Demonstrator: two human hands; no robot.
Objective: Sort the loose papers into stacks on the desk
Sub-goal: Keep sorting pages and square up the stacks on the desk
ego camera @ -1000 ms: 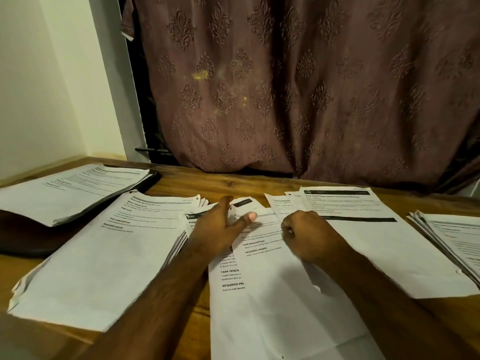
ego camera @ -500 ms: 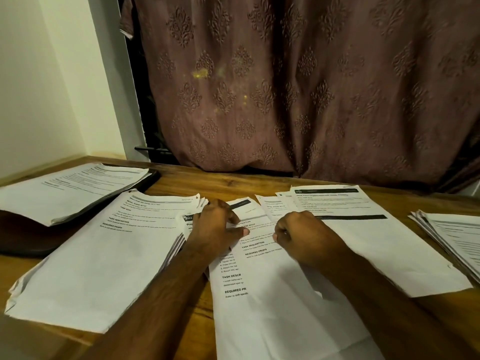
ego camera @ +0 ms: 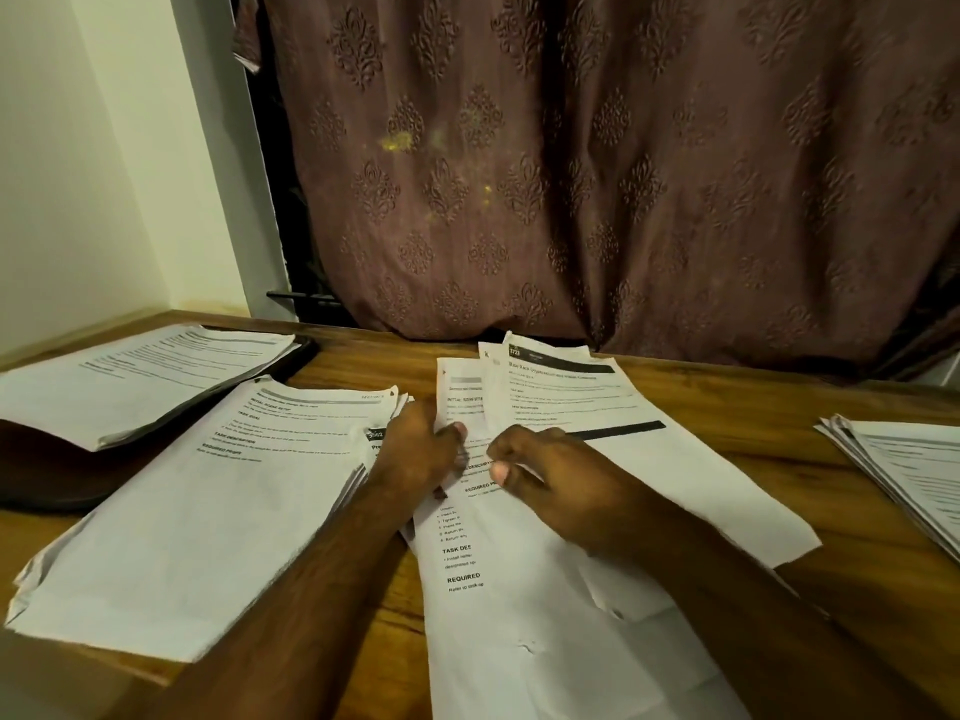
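While my left hand point(ego camera: 415, 449) pinches the loose papers point(ego camera: 519, 511) fanned dead ahead on the bench point(ego camera: 753, 423), long axis away from me, my right hand point(ego camera: 540, 470) hovers half-curled (holding nothing I can see), equally near.

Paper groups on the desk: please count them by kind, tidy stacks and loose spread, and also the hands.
Tidy stacks: 3, far left, left, right edge
Loose spread of papers: 1
Hands: 2, left hand, right hand
Total: 6
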